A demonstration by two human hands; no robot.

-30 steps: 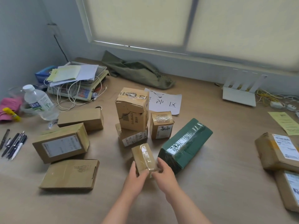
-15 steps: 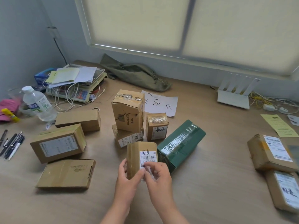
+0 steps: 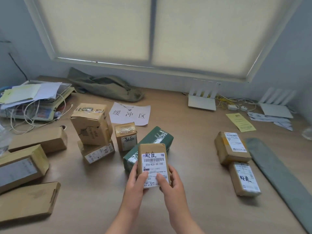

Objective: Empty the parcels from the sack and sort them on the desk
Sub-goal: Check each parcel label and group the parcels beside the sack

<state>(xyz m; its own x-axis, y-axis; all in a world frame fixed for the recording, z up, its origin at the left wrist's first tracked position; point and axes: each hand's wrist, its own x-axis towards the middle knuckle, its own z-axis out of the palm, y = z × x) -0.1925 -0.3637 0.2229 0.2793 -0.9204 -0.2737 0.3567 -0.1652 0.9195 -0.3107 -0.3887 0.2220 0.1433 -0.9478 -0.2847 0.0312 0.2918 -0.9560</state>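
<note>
I hold a small brown parcel [image 3: 152, 159] upright above the desk, its white barcode label facing me. My left hand [image 3: 136, 181] grips its lower left side and my right hand [image 3: 170, 183] grips its lower right, thumbs on the label. Just behind it lies a green parcel [image 3: 152, 141]. More brown parcels stand mid-desk: a dented box [image 3: 92, 124] stacked on a flat one [image 3: 98, 152], and a small taped box [image 3: 125, 135]. The olive sack [image 3: 108, 86] lies crumpled by the window.
Three brown boxes [image 3: 22, 164] lie at the left, two labelled parcels [image 3: 231, 147] at the right beside a grey-green mailer [image 3: 278, 176]. A paper sign [image 3: 130, 114] lies mid-desk. A scale with papers and cables [image 3: 33, 102] sits far left; routers [image 3: 201, 98] stand at the back.
Both hands lifted the small parcel off the desk and turned it upright until its label faces me. The view has tilted up and shifted right.
</note>
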